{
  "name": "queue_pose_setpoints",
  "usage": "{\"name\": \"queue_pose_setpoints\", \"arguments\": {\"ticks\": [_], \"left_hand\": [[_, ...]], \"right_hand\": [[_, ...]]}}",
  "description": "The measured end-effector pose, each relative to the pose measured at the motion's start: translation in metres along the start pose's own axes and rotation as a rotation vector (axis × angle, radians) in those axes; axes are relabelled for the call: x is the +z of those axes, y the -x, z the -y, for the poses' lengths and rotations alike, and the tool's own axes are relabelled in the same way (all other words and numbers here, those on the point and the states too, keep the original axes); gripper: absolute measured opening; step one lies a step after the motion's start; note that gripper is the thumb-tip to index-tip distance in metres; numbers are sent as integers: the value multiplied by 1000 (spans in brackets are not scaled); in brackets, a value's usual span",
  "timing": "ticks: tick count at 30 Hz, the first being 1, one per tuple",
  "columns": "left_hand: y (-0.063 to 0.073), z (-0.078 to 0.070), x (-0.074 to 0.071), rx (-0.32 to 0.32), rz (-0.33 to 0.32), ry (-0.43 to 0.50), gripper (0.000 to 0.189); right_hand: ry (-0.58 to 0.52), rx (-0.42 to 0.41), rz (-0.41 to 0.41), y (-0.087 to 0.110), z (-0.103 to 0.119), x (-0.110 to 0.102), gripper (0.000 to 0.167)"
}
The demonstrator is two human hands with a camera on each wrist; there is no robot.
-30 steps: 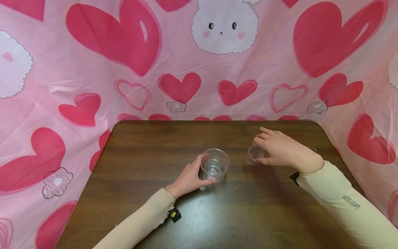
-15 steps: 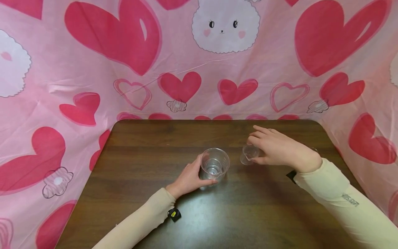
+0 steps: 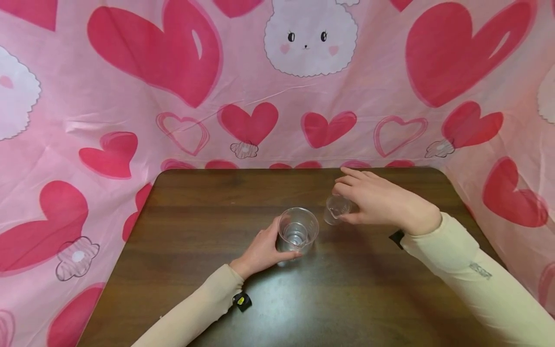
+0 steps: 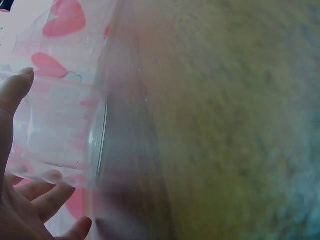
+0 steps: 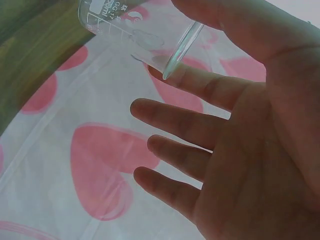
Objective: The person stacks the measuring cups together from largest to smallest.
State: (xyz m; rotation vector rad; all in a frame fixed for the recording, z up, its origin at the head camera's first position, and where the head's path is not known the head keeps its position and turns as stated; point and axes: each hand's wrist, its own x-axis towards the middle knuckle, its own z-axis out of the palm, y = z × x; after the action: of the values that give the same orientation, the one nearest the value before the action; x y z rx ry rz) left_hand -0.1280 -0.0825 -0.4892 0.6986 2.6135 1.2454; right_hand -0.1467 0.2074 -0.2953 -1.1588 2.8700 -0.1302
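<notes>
A large clear beaker (image 3: 299,219) stands on the brown table (image 3: 208,202). My left hand (image 3: 260,248) grips it from the left, thumb on the near side. In the left wrist view the fingers curve around the large beaker's wall (image 4: 60,125); rings show at its bottom, and I cannot tell how much liquid is inside. To the right, my right hand (image 3: 373,200) pinches a small clear beaker (image 3: 334,212) near its rim between thumb and index finger. In the right wrist view the small beaker (image 5: 135,35) carries white printed markings, and the other fingers stay extended, off the glass.
Pink cloth (image 3: 256,86) with red hearts hangs behind the table and along both sides. The table's far edge runs just beyond the right hand. A short gap of tabletop separates the two beakers.
My right hand has moved left with the small beaker, bringing it closer to the large one. The left hand and large beaker have stayed in place.
</notes>
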Motion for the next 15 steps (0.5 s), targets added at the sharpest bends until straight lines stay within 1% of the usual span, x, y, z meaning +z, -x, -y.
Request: {"name": "queue_pose_setpoints", "arguments": {"ticks": [15], "left_hand": [[0,1,1,-3,2,9,100]], "right_hand": [[8,-49,-7,-15,15,-9,39]]}}
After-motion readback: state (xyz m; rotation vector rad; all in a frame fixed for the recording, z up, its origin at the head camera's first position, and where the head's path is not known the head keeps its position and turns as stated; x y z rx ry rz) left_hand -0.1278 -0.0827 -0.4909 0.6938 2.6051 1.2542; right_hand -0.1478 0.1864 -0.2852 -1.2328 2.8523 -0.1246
